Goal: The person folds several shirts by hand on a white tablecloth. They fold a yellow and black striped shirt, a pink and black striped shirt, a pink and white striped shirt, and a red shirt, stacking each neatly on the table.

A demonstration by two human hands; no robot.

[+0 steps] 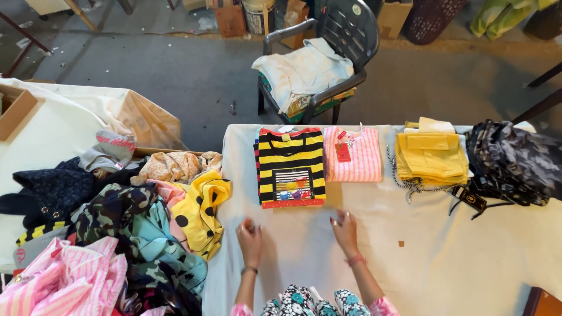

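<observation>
Your left hand (pixel 250 235) and right hand (pixel 345 229) rest empty, fingers loosely spread, on the white counter (pixel 445 257) at lower centre, just below the folded yellow-and-black striped shirt (pixel 290 167).

White-covered table (pixel 421 263) carries folded garments in row along far edge. Black-yellow striped shirt (pixel 290 167) as landmark: pink striped top (pixel 355 155) just right of it, yellow stack (pixel 431 157) further right, camouflage pile (pixel 514 162) rightmost. Both hands rest on cloth near it.
</observation>
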